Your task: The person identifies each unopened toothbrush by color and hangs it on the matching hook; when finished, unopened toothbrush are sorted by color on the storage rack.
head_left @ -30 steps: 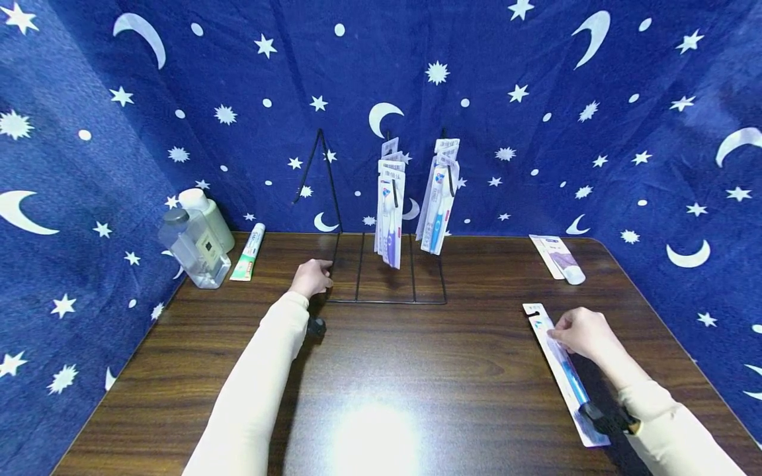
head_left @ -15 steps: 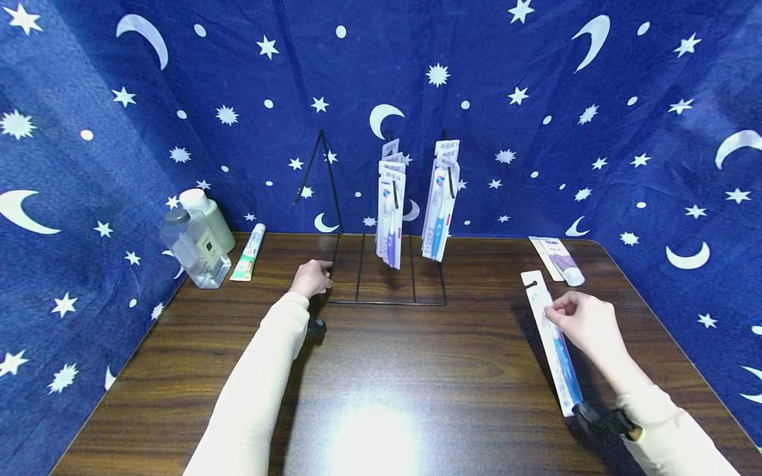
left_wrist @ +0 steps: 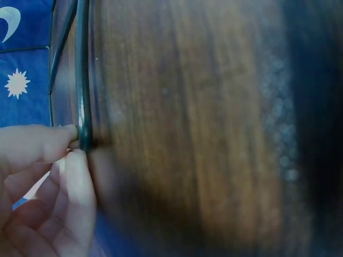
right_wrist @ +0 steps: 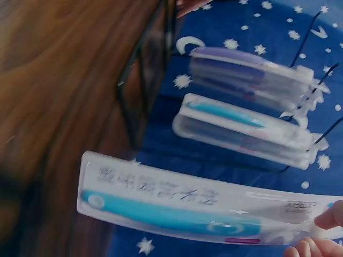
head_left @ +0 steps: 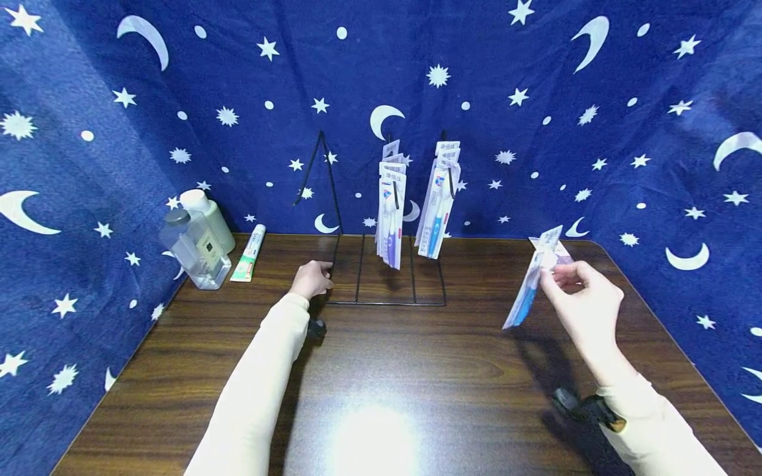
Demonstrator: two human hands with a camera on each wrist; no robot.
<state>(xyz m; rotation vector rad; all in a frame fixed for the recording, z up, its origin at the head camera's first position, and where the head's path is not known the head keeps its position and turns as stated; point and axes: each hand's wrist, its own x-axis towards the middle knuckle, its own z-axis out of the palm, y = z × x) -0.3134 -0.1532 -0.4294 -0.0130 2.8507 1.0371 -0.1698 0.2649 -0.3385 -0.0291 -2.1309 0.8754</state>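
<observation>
My left hand (head_left: 311,277) pinches the lower left of a black wire display rack (left_wrist: 82,80) between thumb and finger. My right hand (head_left: 586,294) holds a packaged blue toothbrush (head_left: 526,294) by its upper part, raised over the table at the right and tilted. In the right wrist view this pack (right_wrist: 177,206) lies across the lower part, its blue handle end farthest from my fingers. Packs with purple toothbrushes (head_left: 391,228) hang from the rack's middle hook. Others with blue toothbrushes (head_left: 438,218) hang on the right hook, and the left hook (head_left: 307,173) is bare.
A green and white toothpaste tube (head_left: 248,254) lies left of the rack, beside a clear bottle (head_left: 199,254) and a white-capped bottle (head_left: 215,225). Behind the held pack, a purple and white tube (head_left: 562,253) is partly covered. A starry blue cloth (head_left: 476,53) surrounds the brown table (head_left: 417,357).
My right hand has lifted the toothbrush pack off the table and moved it away from me, turning it. The blue packs on the right hook sway slightly. My left hand stays put.
</observation>
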